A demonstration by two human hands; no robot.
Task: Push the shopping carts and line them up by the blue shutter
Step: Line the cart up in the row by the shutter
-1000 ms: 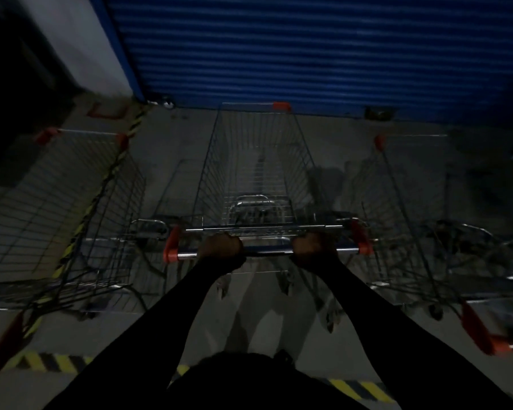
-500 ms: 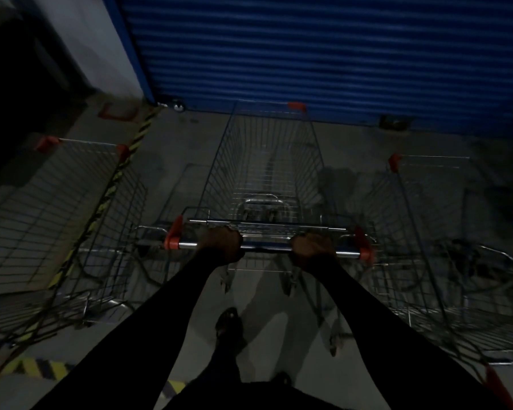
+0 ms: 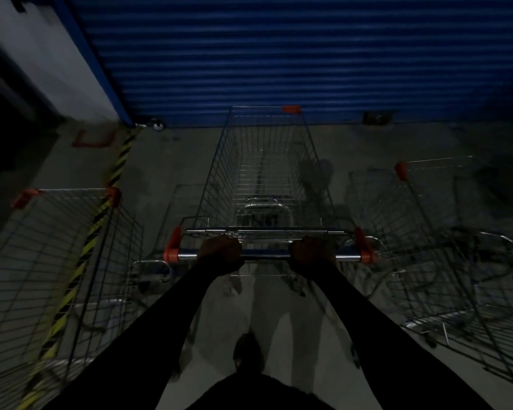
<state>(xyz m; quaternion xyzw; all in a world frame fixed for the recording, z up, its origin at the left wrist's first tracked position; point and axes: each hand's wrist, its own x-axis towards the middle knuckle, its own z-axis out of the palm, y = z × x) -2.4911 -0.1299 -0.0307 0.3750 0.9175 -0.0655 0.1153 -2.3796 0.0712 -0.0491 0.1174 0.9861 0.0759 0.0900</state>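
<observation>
A wire shopping cart point(image 3: 264, 173) with orange corner caps stands straight ahead, its nose close to the blue shutter point(image 3: 293, 54). My left hand point(image 3: 219, 251) and my right hand point(image 3: 313, 253) both grip its chrome handle bar point(image 3: 264, 256), about shoulder width apart. A second cart point(image 3: 57, 261) stands on the left and a third cart point(image 3: 444, 238) on the right, both set further back from the shutter than the middle one. The scene is dim.
A yellow-and-black floor stripe point(image 3: 110, 184) runs under the left cart toward the shutter's blue frame post point(image 3: 101, 69). A white wall point(image 3: 42, 54) lies beyond it. A small caster-like object point(image 3: 157, 125) sits at the shutter's foot. My foot point(image 3: 248, 350) is on the concrete floor.
I have walked forward with the middle cart, so its nose has drawn closer to the shutter and the side carts have dropped back. Both hands keep the same grip on the handle.
</observation>
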